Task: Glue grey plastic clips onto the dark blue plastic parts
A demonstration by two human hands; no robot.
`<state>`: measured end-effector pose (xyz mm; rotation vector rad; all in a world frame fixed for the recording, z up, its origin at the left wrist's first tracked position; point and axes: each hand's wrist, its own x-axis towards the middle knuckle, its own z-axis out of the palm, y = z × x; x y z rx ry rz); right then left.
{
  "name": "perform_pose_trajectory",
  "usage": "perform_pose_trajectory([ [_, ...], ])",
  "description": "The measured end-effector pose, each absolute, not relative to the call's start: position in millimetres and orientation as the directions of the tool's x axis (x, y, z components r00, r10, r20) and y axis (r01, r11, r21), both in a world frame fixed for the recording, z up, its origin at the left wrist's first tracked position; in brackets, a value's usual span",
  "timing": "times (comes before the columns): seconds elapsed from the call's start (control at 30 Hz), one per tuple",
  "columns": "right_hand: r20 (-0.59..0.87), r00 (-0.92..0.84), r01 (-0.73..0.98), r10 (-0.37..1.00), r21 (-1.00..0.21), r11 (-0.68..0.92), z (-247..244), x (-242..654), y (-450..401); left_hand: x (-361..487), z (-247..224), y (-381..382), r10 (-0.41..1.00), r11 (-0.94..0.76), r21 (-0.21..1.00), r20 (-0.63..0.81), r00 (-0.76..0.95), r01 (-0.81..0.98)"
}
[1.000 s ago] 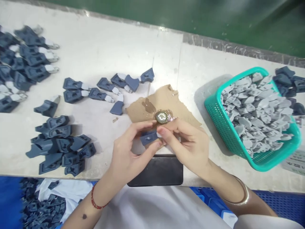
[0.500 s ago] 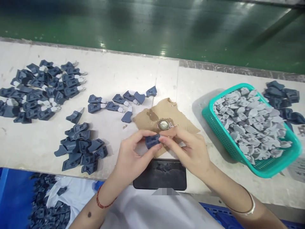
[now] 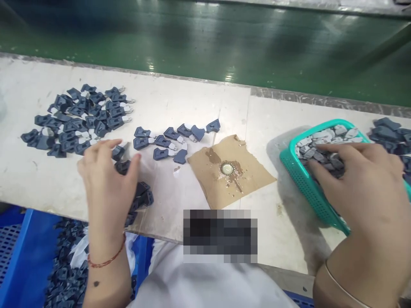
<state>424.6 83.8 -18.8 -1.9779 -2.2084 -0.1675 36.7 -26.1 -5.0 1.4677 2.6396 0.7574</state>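
Note:
My left hand hovers over a pile of dark blue plastic parts at the left, thumb and fingers apart, nothing seen between them. My right hand reaches into the teal basket of small grey parts; its thumb and fingers are spread over the pieces. Between the hands lies a brown paper sheet with a small round metal-rimmed dish and wet spots. Several dark blue parts with white and metal tips lie left of the paper.
A larger group of tipped blue parts is at the back left, and more blue parts sit behind the basket. Below the table's left edge stands a blue crate beside many dark parts. A pixelated dark shape covers the front middle.
Both hands have parted from above the paper, the left toward the blue pile and the right into the basket. The blue part they held is no longer between them; another tipped part lies in the middle group.

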Motion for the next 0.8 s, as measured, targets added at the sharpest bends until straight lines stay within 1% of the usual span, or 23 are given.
perform_pose_trajectory([
  [0.1,0.175,-0.176,0.984,0.969,0.034,0.173,-22,423,82,18,3,-32,0.77,0.579,0.332,0.079,-0.633,0.745],
  [0.17,0.156,-0.156,0.988,0.975,0.041,0.151,-22,419,84,10,3,-30,0.755,0.628,0.311,-0.021,-0.656,0.713],
  [0.23,0.14,-0.134,0.991,0.981,0.048,0.128,-22,416,87,4,2,-26,0.744,0.648,0.318,-0.073,-0.664,0.692],
  [0.3,0.136,-0.122,0.992,0.983,0.052,0.116,-22,413,91,0,2,-22,0.738,0.652,0.34,-0.078,-0.671,0.678],
  [0.4,0.144,-0.091,0.996,0.985,0.012,0.091,-22,411,94,-6,4,-15,0.719,0.658,0.37,-0.048,-0.693,0.656],
  [0.53,0.19,-0.029,0.993,0.981,-0.11,0.05,-21,409,95,-13,8,-8,0.715,0.623,0.454,0.0,-0.699,0.637],
  [0.63,0.196,-0.005,0.982,0.981,-0.184,0.042,-21,407,96,-13,9,-12,0.736,0.576,0.52,0.005,-0.677,0.63],
  [0.7,0.18,-0.01,0.98,0.984,-0.191,0.045,-19,406,97,-12,9,-18,0.779,0.563,0.493,-0.047,-0.626,0.664],
  [0.8,0.134,0.007,0.982,0.991,-0.186,0.019,-14,405,96,-10,10,-27,0.848,0.523,0.393,-0.154,-0.506,0.757],
])
